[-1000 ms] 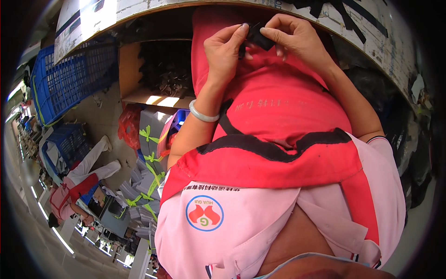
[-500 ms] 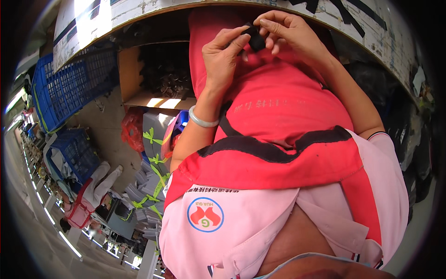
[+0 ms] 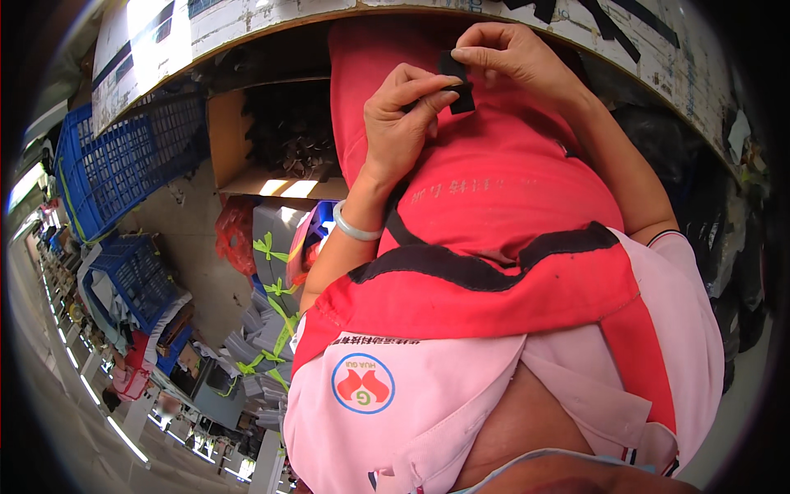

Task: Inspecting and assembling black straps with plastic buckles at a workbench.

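Note:
Above the lap of my red apron (image 3: 494,193), both hands pinch a small black strip (image 3: 463,100) that looks like fabric or webbing. My left hand (image 3: 405,119), with a pale bangle at the wrist, grips its lower part between thumb and fingers. A short black end hangs past those fingertips. Higher up and to the right, my right hand (image 3: 520,64) holds the upper part by thumb and forefinger. Whether this is one folded strip or two pieces, I cannot tell.
A worn white worktable (image 3: 395,10) edges the top, with black strips (image 3: 605,25) at its right. Left stand a cardboard box (image 3: 230,136) of dark small pieces, blue crates (image 3: 111,160), a red plastic bag (image 3: 235,235) and grey bundles tied in lime green. Black bags (image 3: 699,206) lie right.
My left hand has come down slightly, drawing the lower part of the black strip away from my right hand. The strip shows more of its length. In the background, a person has shifted.

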The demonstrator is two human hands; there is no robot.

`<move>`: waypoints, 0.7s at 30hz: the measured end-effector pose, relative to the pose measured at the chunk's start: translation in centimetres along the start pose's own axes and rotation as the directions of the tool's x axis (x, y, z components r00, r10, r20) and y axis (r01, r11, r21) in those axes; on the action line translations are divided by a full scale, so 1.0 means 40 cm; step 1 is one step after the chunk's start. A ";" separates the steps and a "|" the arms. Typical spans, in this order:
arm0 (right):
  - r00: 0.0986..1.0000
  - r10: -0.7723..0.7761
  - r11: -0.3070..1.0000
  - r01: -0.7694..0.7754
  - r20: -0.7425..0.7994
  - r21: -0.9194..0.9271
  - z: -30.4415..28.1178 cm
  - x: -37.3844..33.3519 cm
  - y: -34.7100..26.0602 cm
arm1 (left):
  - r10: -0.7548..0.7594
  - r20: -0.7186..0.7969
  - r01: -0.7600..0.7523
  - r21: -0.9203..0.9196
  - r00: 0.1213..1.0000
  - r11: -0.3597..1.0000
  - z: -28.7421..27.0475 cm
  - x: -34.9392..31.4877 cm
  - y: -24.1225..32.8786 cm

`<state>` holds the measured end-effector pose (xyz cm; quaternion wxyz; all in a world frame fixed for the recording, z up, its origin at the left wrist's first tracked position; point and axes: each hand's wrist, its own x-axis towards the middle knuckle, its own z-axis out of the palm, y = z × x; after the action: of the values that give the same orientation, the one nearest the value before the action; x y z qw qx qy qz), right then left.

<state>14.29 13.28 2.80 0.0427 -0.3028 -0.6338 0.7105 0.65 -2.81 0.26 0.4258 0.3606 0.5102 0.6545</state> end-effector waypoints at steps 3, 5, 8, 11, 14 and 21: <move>0.999 0.005 0.999 -0.006 0.043 0.039 -0.008 0.005 0.014 | 0.001 0.005 -0.001 0.002 1.000 1.000 0.002 -0.006 0.003; 0.998 0.007 0.998 -0.011 0.065 0.056 0.003 0.006 0.019 | 0.024 0.025 -0.025 0.034 0.999 0.999 -0.003 -0.010 0.007; 0.998 -0.053 0.995 0.051 0.016 0.086 0.017 0.008 0.027 | 0.070 0.040 -0.072 0.065 0.997 0.995 -0.006 -0.013 0.003; 0.998 0.021 0.983 -0.032 0.064 0.181 0.022 0.015 0.030 | 0.101 0.057 -0.105 0.081 0.993 0.991 -0.006 -0.021 0.014; 0.996 0.043 0.989 -0.054 0.085 0.137 0.012 0.019 0.015 | 0.064 0.040 -0.067 0.075 0.997 0.995 -0.006 -0.023 0.021; 0.998 -0.057 0.993 0.057 -0.002 0.107 0.029 0.026 0.016 | -0.008 -0.004 0.008 0.016 1.000 1.000 -0.009 -0.030 0.035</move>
<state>13.08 12.60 1.83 0.0789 -0.2813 -0.6033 0.7421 0.52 -4.22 1.51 0.4247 0.3607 0.5176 0.6493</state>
